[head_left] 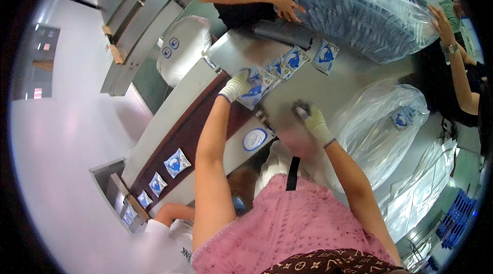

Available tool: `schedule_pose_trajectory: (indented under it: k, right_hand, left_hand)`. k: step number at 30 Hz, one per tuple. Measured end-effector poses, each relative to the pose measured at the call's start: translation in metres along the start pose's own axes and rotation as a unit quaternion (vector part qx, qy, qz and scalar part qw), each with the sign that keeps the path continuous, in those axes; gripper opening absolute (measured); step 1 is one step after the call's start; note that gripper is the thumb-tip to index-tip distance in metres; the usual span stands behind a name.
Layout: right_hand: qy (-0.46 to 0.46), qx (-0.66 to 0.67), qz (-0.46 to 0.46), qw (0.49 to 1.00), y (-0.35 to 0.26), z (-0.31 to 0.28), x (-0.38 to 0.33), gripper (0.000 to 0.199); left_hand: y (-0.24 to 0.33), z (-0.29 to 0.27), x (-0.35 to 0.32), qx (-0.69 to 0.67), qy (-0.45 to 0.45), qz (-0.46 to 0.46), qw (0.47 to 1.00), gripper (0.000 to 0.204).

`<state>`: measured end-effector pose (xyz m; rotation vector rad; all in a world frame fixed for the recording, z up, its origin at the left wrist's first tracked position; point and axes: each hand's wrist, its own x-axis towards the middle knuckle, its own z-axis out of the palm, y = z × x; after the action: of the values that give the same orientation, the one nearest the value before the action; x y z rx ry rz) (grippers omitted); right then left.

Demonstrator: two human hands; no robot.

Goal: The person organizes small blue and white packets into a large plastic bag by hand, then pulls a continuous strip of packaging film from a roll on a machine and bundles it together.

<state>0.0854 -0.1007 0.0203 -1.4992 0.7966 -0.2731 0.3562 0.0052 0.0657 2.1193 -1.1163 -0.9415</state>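
My left hand (236, 85), in a white knitted glove, grips a small stack of white-and-blue flat packets (256, 87) at the edge of the steel table (349, 86). My right hand (309, 116), also gloved, rests on the table surface with fingers curled; whether it holds anything I cannot tell. More of the same packets (294, 59) lie fanned on the table beyond my left hand, and one packet (325, 56) lies apart to the right.
A dark conveyor belt (169, 140) runs down-left carrying several packets (176, 163). A big clear bag of packets (359, 12) sits at the table's far side. Another clear bag (380, 125) lies right. Other people's hands (288, 7) reach in from the top and right.
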Motion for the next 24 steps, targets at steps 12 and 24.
schedule_pose_trajectory:
  k: [12,24]
  right_hand:
    - [0.081,0.029,0.027,0.996,0.004,0.018,0.081,0.055]
    - [0.271,0.253,-0.129,0.92,-0.043,0.014,0.103,0.044]
  left_hand:
    - [0.011,0.112,0.05,-0.412,-0.021,0.058,0.909,0.051]
    - [0.062,0.147,0.099,-0.588,0.162,0.004,0.793,0.045]
